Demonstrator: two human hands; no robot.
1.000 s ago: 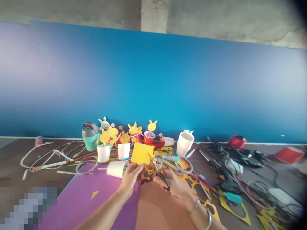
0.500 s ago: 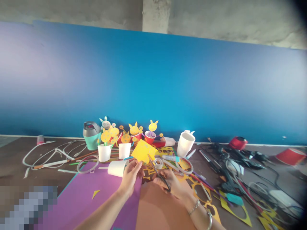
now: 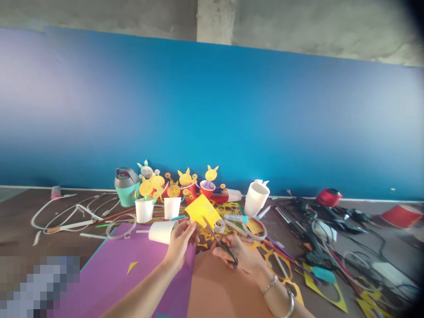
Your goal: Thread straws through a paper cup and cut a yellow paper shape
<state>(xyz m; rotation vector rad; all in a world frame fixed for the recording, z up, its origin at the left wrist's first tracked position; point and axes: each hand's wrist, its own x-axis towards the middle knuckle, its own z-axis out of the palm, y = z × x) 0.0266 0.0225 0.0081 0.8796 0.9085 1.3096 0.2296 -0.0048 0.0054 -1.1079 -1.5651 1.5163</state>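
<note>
My left hand (image 3: 183,240) pinches the lower left edge of a yellow sheet of paper (image 3: 201,209), holding it above the table. Fingers of my right hand (image 3: 233,254) are wrapped round the dark handles of a pair of scissors (image 3: 218,244). The scissor blades point up and left and meet the paper's lower edge. Just left of my left hand, a white paper cup (image 3: 162,232) lies on its side on purple paper (image 3: 145,260). Under my right hand is a sheet of orange-brown paper (image 3: 218,282).
White cups (image 3: 145,211) with yellow paper animal figures stand at the back, beside a teal and grey container (image 3: 127,187). Stacked white cups (image 3: 256,198) are right of centre. Cables, a glue gun (image 3: 319,256) and yellow paper scraps (image 3: 326,289) clutter the right side.
The yellow paper has turned clockwise and shifted slightly right, its right side now lower. The scissor blades have moved a little with it; both hands stay nearly in place.
</note>
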